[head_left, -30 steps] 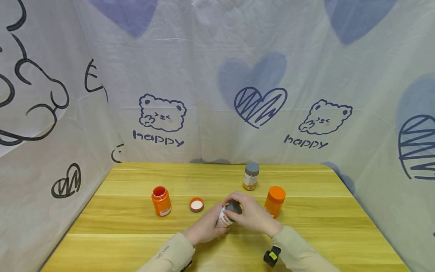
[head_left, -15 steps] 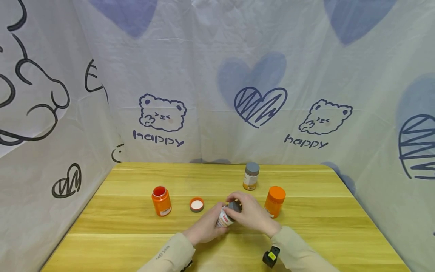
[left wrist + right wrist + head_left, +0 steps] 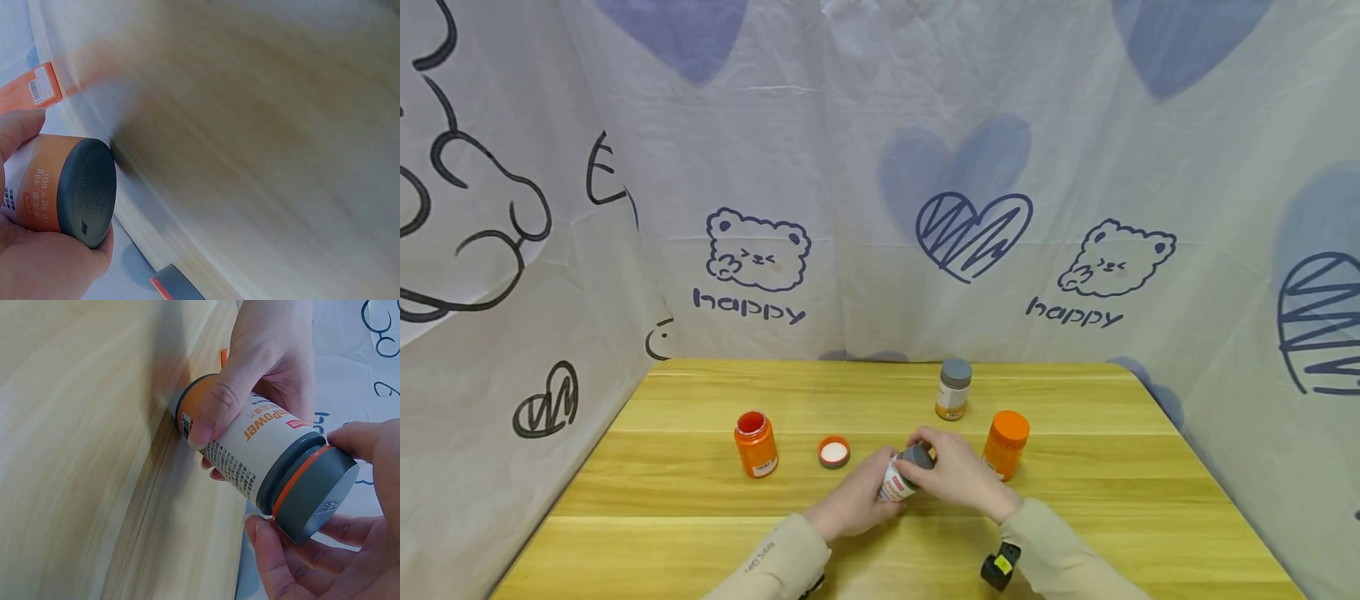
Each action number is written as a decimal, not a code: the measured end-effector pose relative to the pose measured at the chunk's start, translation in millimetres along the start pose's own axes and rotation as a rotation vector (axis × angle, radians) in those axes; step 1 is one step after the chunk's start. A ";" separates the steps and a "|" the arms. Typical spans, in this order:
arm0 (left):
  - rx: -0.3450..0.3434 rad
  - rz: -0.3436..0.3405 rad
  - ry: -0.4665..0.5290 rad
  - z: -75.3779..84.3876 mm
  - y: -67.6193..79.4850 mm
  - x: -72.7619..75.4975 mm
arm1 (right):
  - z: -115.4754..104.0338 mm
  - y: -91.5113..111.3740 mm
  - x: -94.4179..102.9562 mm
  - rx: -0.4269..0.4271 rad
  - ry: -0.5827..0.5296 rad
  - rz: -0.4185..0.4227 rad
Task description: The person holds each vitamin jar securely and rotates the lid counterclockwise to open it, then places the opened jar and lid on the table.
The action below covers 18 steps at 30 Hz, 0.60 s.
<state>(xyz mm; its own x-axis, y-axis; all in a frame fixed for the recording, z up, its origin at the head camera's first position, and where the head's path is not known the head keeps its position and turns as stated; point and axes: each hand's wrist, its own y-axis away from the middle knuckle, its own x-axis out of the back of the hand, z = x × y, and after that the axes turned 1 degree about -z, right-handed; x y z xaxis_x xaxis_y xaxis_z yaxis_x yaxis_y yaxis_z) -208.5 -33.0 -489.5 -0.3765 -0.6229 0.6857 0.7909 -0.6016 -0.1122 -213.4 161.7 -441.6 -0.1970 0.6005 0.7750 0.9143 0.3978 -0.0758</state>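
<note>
My left hand point(image 3: 853, 500) grips a white and orange supplement bottle point(image 3: 893, 485), tilted over the middle of the table. Thumb and fingers of my right hand point(image 3: 958, 471) pinch its dark grey screw cap point(image 3: 315, 494). In the right wrist view an orange ring shows along the cap's inner edge, and the cap sits slightly askew on the grey neck. The left wrist view shows the bottle's dark base point(image 3: 87, 192). Left of the hands, a grey and orange cap point(image 3: 834, 452) lies with its white lining up, beside an uncapped orange bottle point(image 3: 757, 450).
A capped orange bottle point(image 3: 1006, 446) stands just right of my right hand. Behind it is a grey-capped bottle point(image 3: 954, 392) with a white label. The wooden table point(image 3: 647, 483) ends at a printed cloth backdrop point(image 3: 865, 167).
My right hand's fingers have shifted slightly around the cap, first leftward and up, then a little right. The left hand and bottle have stayed in place.
</note>
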 end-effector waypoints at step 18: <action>-0.017 0.011 -0.011 -0.5 -0.1 0.4 | 0.0 1.9 5.5 0.008 -0.052 -0.080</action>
<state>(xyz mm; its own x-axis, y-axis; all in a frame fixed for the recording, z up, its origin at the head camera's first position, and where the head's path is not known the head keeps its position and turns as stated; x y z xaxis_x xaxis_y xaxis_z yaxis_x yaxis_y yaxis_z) -209.0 -33.5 -489.6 -0.3626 -0.6241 0.6921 0.7864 -0.6034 -0.1322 -212.8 165.7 -437.5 -0.2877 0.6016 0.7452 0.8922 0.4513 -0.0199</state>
